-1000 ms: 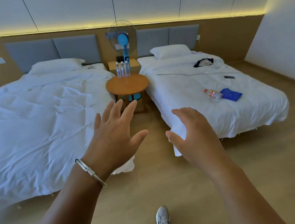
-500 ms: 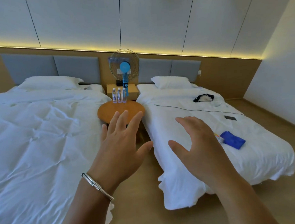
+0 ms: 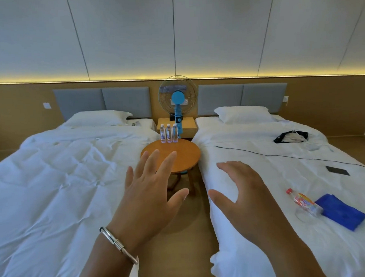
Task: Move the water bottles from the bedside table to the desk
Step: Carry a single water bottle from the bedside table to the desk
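Three water bottles (image 3: 168,133) stand in a row at the far edge of the round bench (image 3: 184,157), which sits in the aisle between the left bed (image 3: 54,185) and the right bed (image 3: 283,159). Behind the bench stands a fan (image 3: 178,101), with a nightstand (image 3: 188,125) behind it against the wall. Another bottle (image 3: 304,203) lies on the right bed, touching a folded cloth (image 3: 340,214) to its right. Farther back on that bed lie a phone (image 3: 337,170) and a bag (image 3: 291,136). The left hand (image 3: 151,202) and right hand (image 3: 245,200) hover in front of the bench.

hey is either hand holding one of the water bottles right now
No, the left hand and right hand are both spread and empty, while the three water bottles stand on the round table ahead.
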